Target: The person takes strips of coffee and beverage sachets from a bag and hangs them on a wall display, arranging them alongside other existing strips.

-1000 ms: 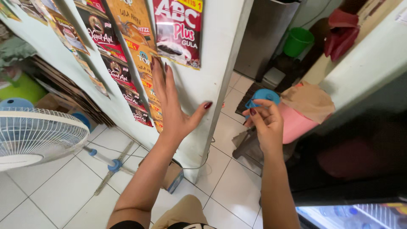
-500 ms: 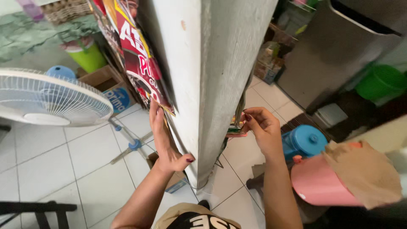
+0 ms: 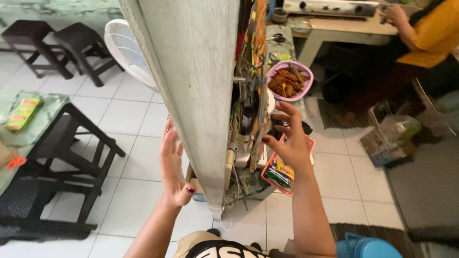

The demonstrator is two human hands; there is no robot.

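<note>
A grey-white pillar (image 3: 191, 86) stands straight ahead, edge toward me. My left hand (image 3: 173, 167) is open and flat, fingers upward, by the pillar's left face. My right hand (image 3: 289, 138) is on the other side, fingers spread and empty, reaching toward tangled cables and hanging clutter (image 3: 244, 119) behind the pillar. Just below that hand sits an orange basket (image 3: 310, 143) holding colourful packets (image 3: 281, 173). Strips of hanging sachets (image 3: 259, 62) run down the pillar's right side.
A pink bowl of fried food (image 3: 289, 80) sits behind the basket. Left: a white fan (image 3: 126, 52), dark stools (image 3: 43, 43), and a green-topped table (image 3: 40, 126) with a green packet (image 3: 24, 112). A person in yellow (image 3: 430, 33) works at a counter upper right. A blue lid (image 3: 366, 246) lies below.
The view has swung further round the pillar to its edge. My right hand, pinching something small at the pillar's edge before, is now spread open past it. My left hand stays by the left face.
</note>
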